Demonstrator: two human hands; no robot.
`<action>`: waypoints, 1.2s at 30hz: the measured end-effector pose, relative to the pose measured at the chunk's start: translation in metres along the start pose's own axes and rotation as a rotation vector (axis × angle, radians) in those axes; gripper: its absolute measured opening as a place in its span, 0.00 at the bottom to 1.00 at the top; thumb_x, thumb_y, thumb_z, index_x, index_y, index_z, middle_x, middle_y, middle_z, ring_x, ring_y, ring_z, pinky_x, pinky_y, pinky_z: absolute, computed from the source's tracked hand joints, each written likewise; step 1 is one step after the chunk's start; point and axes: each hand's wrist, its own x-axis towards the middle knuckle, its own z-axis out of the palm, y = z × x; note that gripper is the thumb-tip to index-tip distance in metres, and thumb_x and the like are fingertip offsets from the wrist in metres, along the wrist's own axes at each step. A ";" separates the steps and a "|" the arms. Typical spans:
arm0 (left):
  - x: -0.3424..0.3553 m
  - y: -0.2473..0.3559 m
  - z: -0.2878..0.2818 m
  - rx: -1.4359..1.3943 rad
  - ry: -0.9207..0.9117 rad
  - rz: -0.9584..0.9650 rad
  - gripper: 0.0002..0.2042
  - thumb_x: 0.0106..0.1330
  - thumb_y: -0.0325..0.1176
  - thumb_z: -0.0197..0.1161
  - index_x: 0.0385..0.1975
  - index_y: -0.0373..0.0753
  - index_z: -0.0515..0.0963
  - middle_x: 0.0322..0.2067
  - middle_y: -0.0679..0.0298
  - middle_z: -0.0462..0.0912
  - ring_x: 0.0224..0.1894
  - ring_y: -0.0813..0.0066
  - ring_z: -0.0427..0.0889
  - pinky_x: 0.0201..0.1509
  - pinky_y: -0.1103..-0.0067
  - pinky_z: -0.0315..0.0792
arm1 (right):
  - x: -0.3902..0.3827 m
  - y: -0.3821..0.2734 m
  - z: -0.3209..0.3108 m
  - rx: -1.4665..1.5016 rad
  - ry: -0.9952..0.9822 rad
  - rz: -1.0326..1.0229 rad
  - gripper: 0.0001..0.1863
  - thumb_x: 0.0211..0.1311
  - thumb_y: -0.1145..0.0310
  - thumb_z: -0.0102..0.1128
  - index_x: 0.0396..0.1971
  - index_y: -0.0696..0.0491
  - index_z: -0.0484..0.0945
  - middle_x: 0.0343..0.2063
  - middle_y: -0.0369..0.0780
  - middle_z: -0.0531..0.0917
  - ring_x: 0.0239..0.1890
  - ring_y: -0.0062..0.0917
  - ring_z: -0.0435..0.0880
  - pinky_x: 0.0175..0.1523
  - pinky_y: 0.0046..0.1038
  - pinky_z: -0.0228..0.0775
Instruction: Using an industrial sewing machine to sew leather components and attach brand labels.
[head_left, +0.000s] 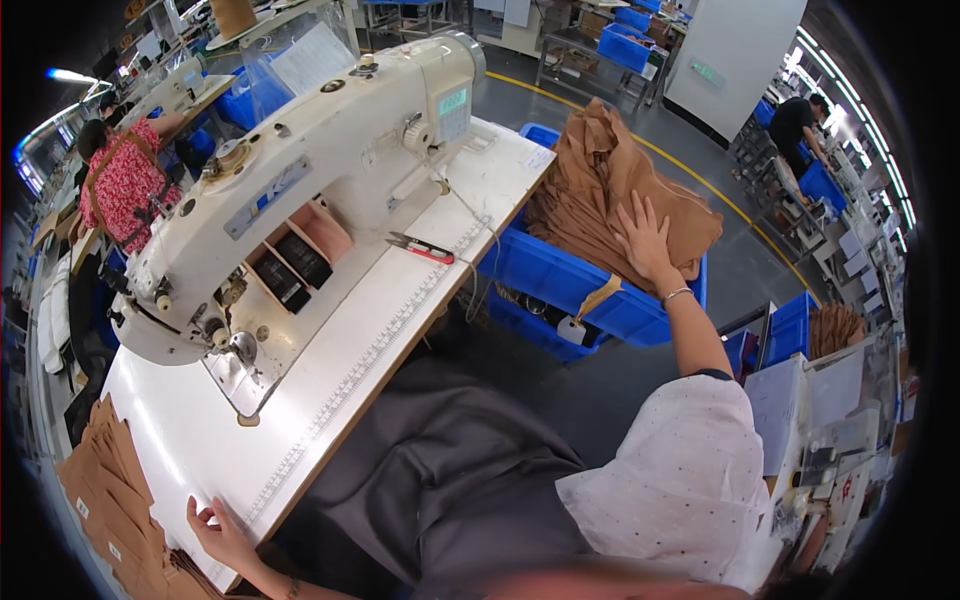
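Note:
My right hand [643, 238] lies with spread fingers on a heap of brown fabric pieces [590, 180]. That heap fills a blue plastic crate [560, 268] and rises above its rim, to the right of the sewing table. At the table's near left edge, my left hand [220, 535] rests with its fingers apart and nothing in them. Beside it, more brown cut pieces [110, 500] with small white labels hang at the table's left end. A white industrial sewing machine [330, 150] stands on the white tabletop [300, 400].
Red-handled thread snips [428, 250] lie on the table by a printed ruler strip. Behind the machine arm sits a pink box [325, 240] holding black items. A second blue crate [540, 325] is underneath the first. Two other people work farther off, left and right.

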 end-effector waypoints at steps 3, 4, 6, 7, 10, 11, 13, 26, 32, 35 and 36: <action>-0.002 0.001 0.000 0.049 0.020 0.030 0.23 0.70 0.40 0.67 0.62 0.38 0.74 0.32 0.67 0.76 0.23 0.81 0.64 0.26 0.81 0.64 | -0.003 -0.003 -0.003 0.026 0.057 -0.016 0.34 0.74 0.46 0.49 0.76 0.30 0.55 0.79 0.42 0.48 0.79 0.45 0.46 0.70 0.74 0.41; 0.000 -0.002 0.000 0.049 0.024 0.028 0.23 0.70 0.40 0.67 0.62 0.38 0.74 0.32 0.67 0.76 0.23 0.81 0.64 0.26 0.81 0.64 | 0.001 -0.004 -0.009 0.087 0.056 -0.046 0.32 0.74 0.45 0.48 0.75 0.32 0.59 0.78 0.43 0.50 0.79 0.44 0.47 0.69 0.74 0.42; 0.001 -0.008 0.000 0.026 0.047 0.050 0.23 0.71 0.40 0.67 0.62 0.38 0.75 0.32 0.67 0.76 0.23 0.81 0.64 0.26 0.81 0.64 | 0.018 0.008 -0.025 0.319 0.008 -0.014 0.30 0.74 0.44 0.47 0.73 0.36 0.64 0.75 0.45 0.58 0.77 0.43 0.53 0.70 0.67 0.47; -0.001 -0.006 0.000 0.025 0.045 0.044 0.23 0.71 0.40 0.67 0.62 0.38 0.75 0.32 0.67 0.76 0.23 0.81 0.64 0.26 0.81 0.64 | 0.027 0.020 -0.029 0.550 -0.049 0.023 0.30 0.75 0.43 0.47 0.70 0.41 0.70 0.72 0.47 0.65 0.75 0.43 0.59 0.72 0.61 0.52; 0.000 -0.004 0.000 0.008 0.027 0.015 0.23 0.70 0.40 0.67 0.61 0.38 0.75 0.32 0.67 0.76 0.22 0.82 0.64 0.25 0.81 0.63 | 0.070 0.048 -0.041 0.882 -0.107 0.070 0.29 0.76 0.46 0.44 0.65 0.50 0.74 0.65 0.49 0.75 0.70 0.41 0.70 0.71 0.36 0.60; -0.001 -0.005 -0.001 0.008 0.025 0.025 0.23 0.70 0.40 0.67 0.61 0.38 0.75 0.31 0.67 0.75 0.22 0.82 0.64 0.25 0.81 0.63 | 0.081 0.044 -0.041 0.884 -0.110 0.063 0.29 0.76 0.46 0.44 0.65 0.50 0.74 0.65 0.49 0.75 0.70 0.41 0.70 0.71 0.36 0.60; -0.001 -0.008 -0.003 0.020 0.035 0.030 0.23 0.71 0.41 0.67 0.61 0.38 0.75 0.31 0.67 0.75 0.22 0.82 0.64 0.25 0.81 0.63 | 0.106 0.019 -0.044 0.770 0.141 0.252 0.36 0.74 0.41 0.47 0.66 0.56 0.72 0.57 0.49 0.82 0.63 0.46 0.77 0.67 0.27 0.65; -0.008 0.000 -0.005 -0.078 0.037 -0.007 0.20 0.69 0.33 0.68 0.58 0.36 0.77 0.30 0.68 0.75 0.22 0.85 0.64 0.23 0.83 0.60 | 0.116 -0.071 -0.005 0.229 -0.033 0.199 0.36 0.66 0.32 0.51 0.73 0.24 0.62 0.78 0.41 0.53 0.78 0.50 0.47 0.66 0.81 0.38; 0.008 0.023 -0.022 -0.145 -0.127 0.009 0.18 0.62 0.28 0.71 0.53 0.36 0.80 0.29 0.63 0.83 0.22 0.83 0.72 0.25 0.82 0.68 | 0.110 0.012 0.002 0.480 0.304 -0.025 0.33 0.72 0.52 0.58 0.66 0.63 0.69 0.65 0.55 0.72 0.69 0.45 0.69 0.74 0.38 0.57; 0.031 0.012 -0.044 -0.012 -0.101 0.066 0.16 0.62 0.33 0.71 0.48 0.35 0.82 0.32 0.58 0.86 0.27 0.69 0.81 0.35 0.75 0.76 | 0.111 0.028 -0.019 0.426 0.389 0.164 0.34 0.74 0.43 0.51 0.67 0.55 0.72 0.65 0.49 0.74 0.68 0.43 0.71 0.71 0.38 0.61; 0.041 0.003 -0.053 0.042 -0.059 0.102 0.15 0.61 0.33 0.71 0.47 0.36 0.83 0.32 0.58 0.87 0.30 0.64 0.82 0.38 0.73 0.77 | 0.115 0.035 -0.019 0.423 0.515 0.070 0.32 0.74 0.44 0.51 0.65 0.54 0.74 0.63 0.50 0.76 0.66 0.44 0.73 0.70 0.38 0.63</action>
